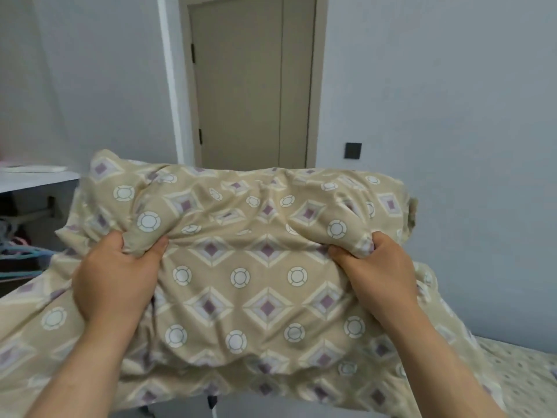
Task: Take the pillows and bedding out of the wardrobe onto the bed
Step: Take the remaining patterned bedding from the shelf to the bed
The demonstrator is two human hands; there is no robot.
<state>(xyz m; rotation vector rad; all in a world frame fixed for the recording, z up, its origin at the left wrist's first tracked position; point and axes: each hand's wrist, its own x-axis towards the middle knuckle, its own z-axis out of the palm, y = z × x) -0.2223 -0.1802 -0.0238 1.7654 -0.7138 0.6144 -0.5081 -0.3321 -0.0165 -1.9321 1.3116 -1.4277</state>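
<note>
A bulky beige quilt (pixel 241 285) printed with purple diamonds and white rings fills the middle of the view, held up in the air in front of me. My left hand (pixel 116 273) grips a thick fold of it on the left. On the right, my right hand (pixel 376 273) is clenched on the same fold. Loose fabric hangs down past both forearms. The wardrobe (pixel 27 188) stands open at the far left, with a white shelf and hangers below it. A corner of the bed (pixel 524 378), under a pale dotted sheet, shows at the bottom right.
A closed beige door (pixel 250 86) is straight ahead behind the quilt. The grey wall to its right carries a dark switch plate (pixel 353 151). A flat white object lies on the wardrobe shelf (pixel 33 169).
</note>
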